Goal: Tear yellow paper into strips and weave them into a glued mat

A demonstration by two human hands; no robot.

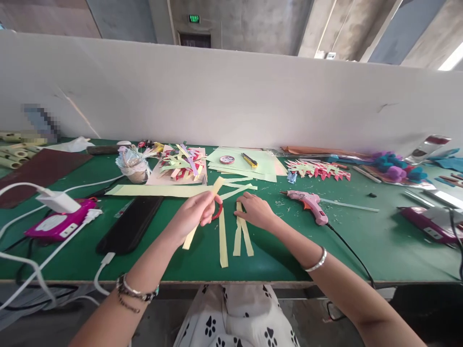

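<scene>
My left hand (197,210) is closed on a pale yellow paper strip (190,238) that slants from upper right to lower left; red scissor handles (219,210) show beside its fingers. My right hand (256,210) rests fingers down on the green table (361,241), fingertips touching two yellow strips (243,236) that lie side by side. Another single strip (223,238) lies between the two hands. A long yellow strip (155,191) lies flat just beyond them.
A pink glue gun (310,204) with a black cord lies right of my right hand. A black flat object (132,223) and a pink device (61,222) with white cables sit at left. Paper scraps, green sheets (246,166), a yellow cutter (249,160) and a tape roll (226,159) lie behind.
</scene>
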